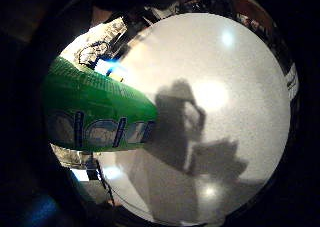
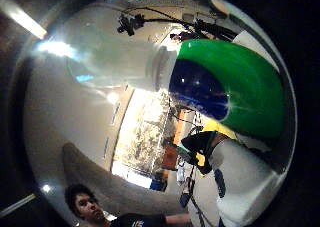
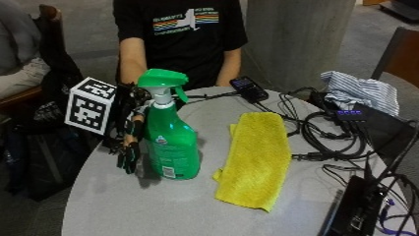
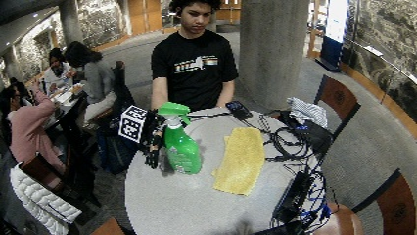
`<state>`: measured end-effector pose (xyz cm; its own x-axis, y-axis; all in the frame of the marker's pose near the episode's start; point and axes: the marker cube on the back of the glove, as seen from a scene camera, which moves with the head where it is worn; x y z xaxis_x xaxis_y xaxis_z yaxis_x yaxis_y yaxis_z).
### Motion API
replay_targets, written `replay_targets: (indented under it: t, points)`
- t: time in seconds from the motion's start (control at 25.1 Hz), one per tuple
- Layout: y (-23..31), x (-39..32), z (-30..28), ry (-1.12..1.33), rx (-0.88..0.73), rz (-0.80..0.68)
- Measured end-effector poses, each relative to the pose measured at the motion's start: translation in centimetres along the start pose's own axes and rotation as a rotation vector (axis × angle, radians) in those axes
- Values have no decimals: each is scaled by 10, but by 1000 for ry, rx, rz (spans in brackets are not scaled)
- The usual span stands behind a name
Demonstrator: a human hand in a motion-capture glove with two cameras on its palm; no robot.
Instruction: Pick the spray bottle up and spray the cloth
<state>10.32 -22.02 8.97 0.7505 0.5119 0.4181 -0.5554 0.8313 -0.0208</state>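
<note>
Reaching in with my gloved right hand [image 3: 130, 147], fingers straight and holding nothing, I should wrap the spray bottle [image 3: 169, 142] below its neck before aiming at the cloth [image 3: 255, 157].

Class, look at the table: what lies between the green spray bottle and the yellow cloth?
Nothing. In the outside view, only a bare strip of grey table separates the spray bottle from the yellow cloth.

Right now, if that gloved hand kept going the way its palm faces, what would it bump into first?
Most likely the green spray bottle: the gloved right hand sits right beside it, palm toward its side, fingers hanging down. The bottle fills the palm views; actual contact is unclear.
</note>
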Motion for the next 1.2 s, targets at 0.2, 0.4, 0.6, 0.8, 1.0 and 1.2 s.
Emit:
replay_targets:
  t: [0.2,0.4,0.6,0.8,1.0,1.2]
  points:
    - [-9,-2,10,-22,-11,3]
    - [-14,-2,17,-48,-27,-4]
    - [-18,-1,21,-82,-37,-7]
    - [-20,-1,25,-137,-76,-32]
    - [-20,-1,29,-146,-79,-60]
    - [-16,-2,31,-129,-53,-89]
